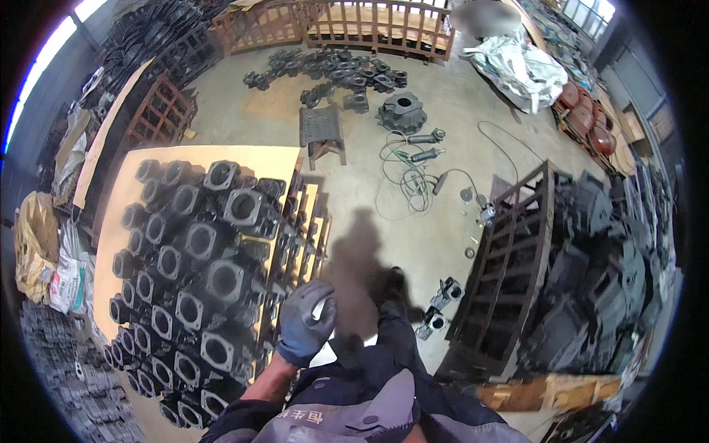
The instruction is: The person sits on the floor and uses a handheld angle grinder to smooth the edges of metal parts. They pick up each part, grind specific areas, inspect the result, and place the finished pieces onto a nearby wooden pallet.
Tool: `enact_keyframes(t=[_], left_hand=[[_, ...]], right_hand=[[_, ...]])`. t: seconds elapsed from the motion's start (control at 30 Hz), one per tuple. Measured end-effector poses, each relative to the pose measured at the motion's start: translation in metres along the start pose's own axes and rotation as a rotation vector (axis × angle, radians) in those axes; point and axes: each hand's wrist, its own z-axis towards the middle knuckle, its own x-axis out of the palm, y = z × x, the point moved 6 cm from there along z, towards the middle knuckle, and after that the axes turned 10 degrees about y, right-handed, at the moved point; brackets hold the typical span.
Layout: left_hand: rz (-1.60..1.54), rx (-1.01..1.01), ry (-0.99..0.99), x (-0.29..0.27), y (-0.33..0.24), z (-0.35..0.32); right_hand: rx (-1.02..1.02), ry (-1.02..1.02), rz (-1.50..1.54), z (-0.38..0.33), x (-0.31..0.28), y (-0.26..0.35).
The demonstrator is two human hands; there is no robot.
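Observation:
My left hand [306,322], in a dark grey-blue work glove, is in front of my body, beside the right edge of the pallet of castings. Its fingers are curled round a small white object [319,308], too small to name. Below the wrist, another patch of white shows against my clothes. Nearest to this hand are black flanged metal castings [225,280], standing in rows with their round openings facing up. My right hand is out of the picture; only a bit of bare skin shows at the lower edge.
Two castings [437,323] lie on the floor to my right, near a rusty metal crate [509,273]. Ahead are angle grinders [427,137] with tangled cords [406,177], a large round casting [402,112] and a small metal stand [322,127]. More castings [332,68] lie farther off.

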Motion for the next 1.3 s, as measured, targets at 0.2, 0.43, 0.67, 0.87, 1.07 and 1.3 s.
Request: enact_keyframes(t=[0.2,0.43,0.67,0.87,1.07,1.3], left_hand=[[-0.018,-0.15,-0.147,0.004,0.038,0.117],[0.028,-0.282,-0.334,-0.023,0.062,0.257],[0.04,-0.236,-0.276,-0.029,0.147,0.442],[0.126,-0.199,-0.288,-0.057,0.188,0.582],[0.108,-0.218,-0.113,-0.041,0.255,0.738],[0.248,-0.338,0.107,0.024,0.376,0.9]], right_hand=[[-0.213,-0.267,-0.797,0.131,-0.191,0.285],[-0.711,-0.038,-0.231,0.142,-0.067,0.725],[-0.48,-0.076,-0.671,0.229,-0.01,0.795],[-0.036,0.038,-0.217,0.274,-0.036,0.694],[0.039,0.035,-0.132,0.331,-0.017,0.791],[-0.194,0.032,-0.174,0.482,-0.001,1.0]])
